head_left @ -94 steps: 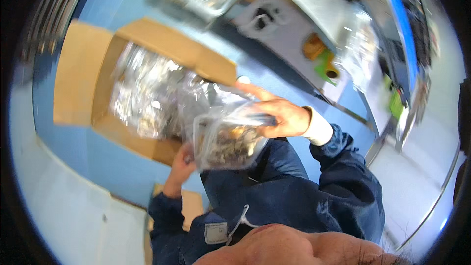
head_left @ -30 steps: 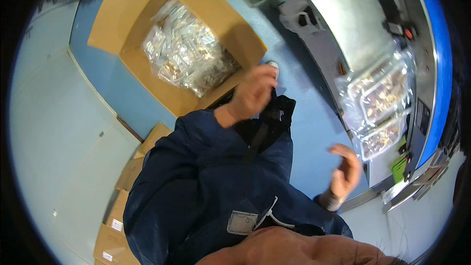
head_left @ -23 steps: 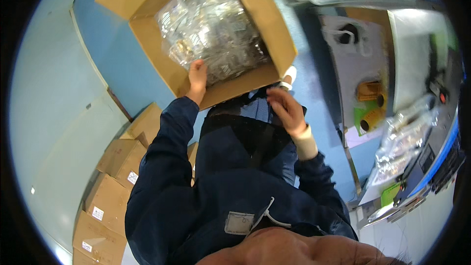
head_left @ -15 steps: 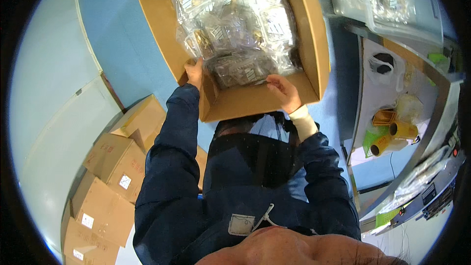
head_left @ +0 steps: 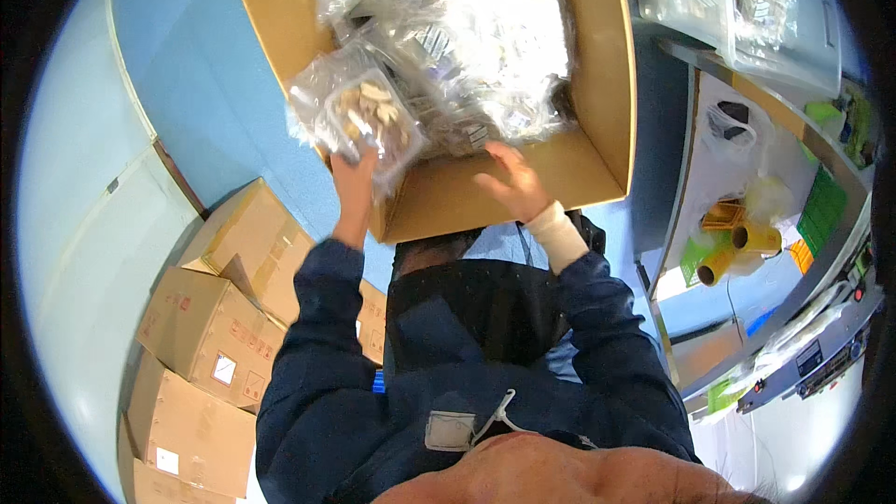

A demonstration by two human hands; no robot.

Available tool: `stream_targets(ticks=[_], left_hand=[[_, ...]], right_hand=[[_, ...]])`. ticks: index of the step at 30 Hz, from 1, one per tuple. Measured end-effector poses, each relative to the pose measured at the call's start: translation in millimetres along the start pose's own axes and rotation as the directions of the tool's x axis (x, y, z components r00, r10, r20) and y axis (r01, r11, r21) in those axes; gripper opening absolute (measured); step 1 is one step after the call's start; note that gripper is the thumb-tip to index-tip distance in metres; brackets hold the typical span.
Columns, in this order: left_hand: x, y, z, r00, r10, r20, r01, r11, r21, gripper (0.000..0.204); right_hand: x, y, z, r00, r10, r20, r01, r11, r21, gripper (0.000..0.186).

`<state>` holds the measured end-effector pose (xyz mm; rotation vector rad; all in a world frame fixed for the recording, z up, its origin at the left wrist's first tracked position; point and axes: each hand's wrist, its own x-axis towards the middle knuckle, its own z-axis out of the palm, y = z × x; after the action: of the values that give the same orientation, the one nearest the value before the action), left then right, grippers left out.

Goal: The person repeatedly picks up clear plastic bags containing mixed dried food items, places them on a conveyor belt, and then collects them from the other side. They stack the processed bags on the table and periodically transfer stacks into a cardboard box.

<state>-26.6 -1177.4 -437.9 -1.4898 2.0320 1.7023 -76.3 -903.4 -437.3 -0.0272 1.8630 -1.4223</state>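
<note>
My left hand (head_left: 353,177) grips a clear plastic bag (head_left: 369,112) holding a tray of brown, irregular pieces, raised at the near left corner of an open cardboard box (head_left: 607,84). Many similar clear packages (head_left: 448,61) fill the box, some washed out by glare. My right hand (head_left: 511,179) is open, fingers spread and holding nothing, just above the box's near side, right of the held bag.
Stacked sealed cartons (head_left: 191,322) stand at lower left beside a pale wall (head_left: 70,224). At upper right is a translucent bin (head_left: 784,47) of packages. Below it a bench shelf (head_left: 709,140) holds yellow rolls (head_left: 751,238), white bags and small items. Blue floor (head_left: 177,56) surrounds the box.
Since half a second ago, my left hand has taken hold of a bag and moved it left and toward me. My right hand shifted slightly left, its fingers spreading.
</note>
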Motion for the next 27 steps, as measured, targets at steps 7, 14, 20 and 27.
stream_targets(ticks=[7, 14, 20, 27], left_hand=[[-99, 9, 14, 0.566, -0.142, 0.812, 0.228, 0.974, 0.011, 0.072], [33, -74, 125, 0.759, 0.115, 0.641, -0.605, 0.488, 0.629, 0.065], [26, -83, 191, 0.52, -0.039, 0.853, -0.846, 0.113, 0.521, 0.071], [31, -64, 241, 0.407, 0.371, 0.834, -0.912, 0.113, 0.395, 0.078]], right_hand=[[-48, -20, -17, 0.976, 0.138, 0.168, -0.205, 0.84, 0.502, 0.088], [-170, 3, -135, 0.878, 0.478, -0.01, -0.402, 0.751, 0.524, 0.065], [-211, 3, -148, 0.861, 0.504, -0.064, -0.356, 0.689, 0.632, 0.068], [-224, 19, -138, 0.866, 0.484, 0.126, -0.432, 0.596, 0.677, 0.083]])
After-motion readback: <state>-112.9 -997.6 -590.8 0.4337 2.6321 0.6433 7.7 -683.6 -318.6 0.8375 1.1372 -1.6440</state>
